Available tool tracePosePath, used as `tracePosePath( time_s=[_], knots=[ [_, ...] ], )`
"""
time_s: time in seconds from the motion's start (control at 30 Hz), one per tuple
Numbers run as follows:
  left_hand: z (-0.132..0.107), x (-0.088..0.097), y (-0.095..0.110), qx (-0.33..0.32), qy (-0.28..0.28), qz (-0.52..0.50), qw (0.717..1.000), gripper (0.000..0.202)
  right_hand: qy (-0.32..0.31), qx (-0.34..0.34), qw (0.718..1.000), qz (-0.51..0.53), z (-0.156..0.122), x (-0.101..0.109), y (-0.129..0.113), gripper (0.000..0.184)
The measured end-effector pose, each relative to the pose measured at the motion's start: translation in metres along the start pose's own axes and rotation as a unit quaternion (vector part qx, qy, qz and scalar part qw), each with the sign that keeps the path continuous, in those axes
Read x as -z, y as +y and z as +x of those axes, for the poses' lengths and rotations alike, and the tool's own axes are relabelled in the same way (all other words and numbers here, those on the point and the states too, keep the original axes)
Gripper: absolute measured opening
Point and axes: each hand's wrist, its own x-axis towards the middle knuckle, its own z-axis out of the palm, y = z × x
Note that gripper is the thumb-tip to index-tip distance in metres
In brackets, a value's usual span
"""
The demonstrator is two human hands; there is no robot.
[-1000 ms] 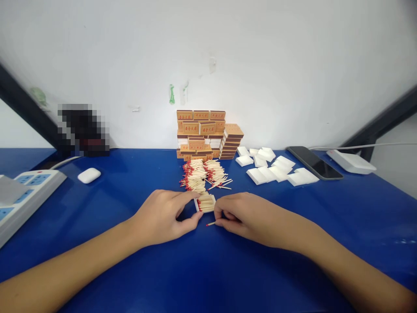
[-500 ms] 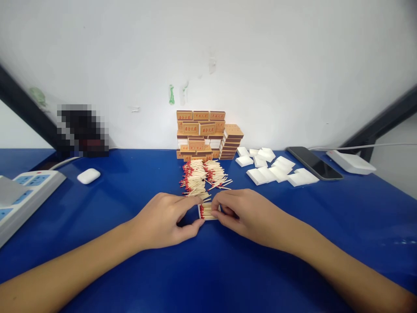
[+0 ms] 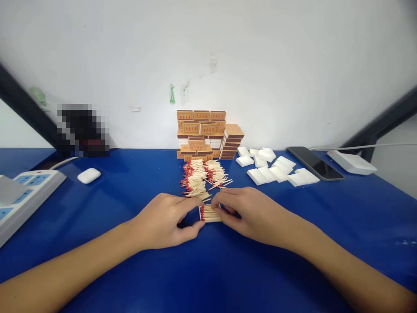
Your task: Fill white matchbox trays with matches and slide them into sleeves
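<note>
A small white matchbox tray (image 3: 210,214) filled with red-tipped matches lies on the blue table (image 3: 208,269) between my hands. My left hand (image 3: 166,221) pinches the tray's left end with thumb and forefinger. My right hand (image 3: 243,212) closes its fingers on the tray's right end and presses on the matches. Just beyond the tray lies a pile of loose matches (image 3: 202,176).
Orange matchboxes (image 3: 205,134) are stacked against the white wall. White empty trays (image 3: 276,169) lie at the right, then a black phone (image 3: 314,162) and a white box (image 3: 351,161). At the left are a power strip (image 3: 24,191) and a white earbud case (image 3: 88,175).
My right hand picked the single match off the table and brought it to the tray. Both hands now close on the tray, which sits flatter with the match heads to the left.
</note>
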Motion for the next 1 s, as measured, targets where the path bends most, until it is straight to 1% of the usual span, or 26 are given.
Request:
tracePosePath(
  time_s=[0.23, 0.4, 0.53, 0.7, 1.0],
  knots=[
    [0.0010, -0.0004, -0.0010, 0.000, 0.000, 0.008, 1.000, 0.027, 0.006, 0.001, 1.000, 0.000, 0.0002, 0.0002, -0.0008, 0.012],
    [0.0006, 0.0004, 0.0002, 0.004, 0.004, 0.010, 1.000, 0.025, -0.005, 0.006, 1.000, 0.000, -0.0003, 0.0003, -0.0001, 0.011],
    [0.0008, 0.0020, 0.0016, 0.015, -0.011, 0.011, 1.000, 0.025, -0.004, 0.000, 1.000, 0.003, 0.0005, 0.0014, -0.0014, 0.011],
    [0.0015, 0.0024, 0.0018, 0.030, -0.040, 0.020, 0.999, 0.032, -0.014, 0.002, 1.000, 0.011, 0.0005, 0.0032, -0.0025, 0.013],
    [0.0022, 0.0022, 0.0020, 0.042, -0.048, 0.018, 0.998, 0.029, -0.017, 0.005, 1.000, 0.010, 0.0011, 0.0021, -0.0028, 0.013]
  ],
)
